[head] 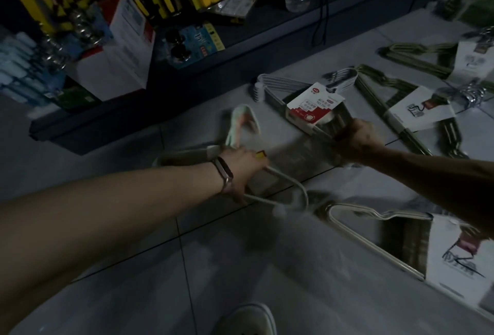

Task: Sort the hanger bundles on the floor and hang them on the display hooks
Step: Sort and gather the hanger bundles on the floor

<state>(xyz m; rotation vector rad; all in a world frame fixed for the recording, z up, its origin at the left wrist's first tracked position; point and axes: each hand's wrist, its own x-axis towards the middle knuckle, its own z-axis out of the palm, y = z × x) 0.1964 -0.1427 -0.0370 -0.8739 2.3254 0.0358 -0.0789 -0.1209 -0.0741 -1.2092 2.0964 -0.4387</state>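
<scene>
The left hand, with a slim wristband on its wrist, curls its fingers round the pale wire of a cream hanger bundle whose hook loop juts toward the camera just above the floor. Motion blur smears this grip, so it seems to be a full grasp rather than a light touch. Just beyond the knuckles lies a small pastel hanger, flat on the tiles. The right hand is clenched on the lower bar of a white hanger bundle, close beside that bundle's red-and-white card label; the bundle's far end rests near the foot of the dark shelf. To the right of it a green hanger bundle lies touching or overlapping the white one, and a second green bundle lies farther back. Under the right forearm another pale bundle with a white card lies on the floor. Boxed and carded goods crowd the shelf, and a light shoe shows at the bottom edge.
</scene>
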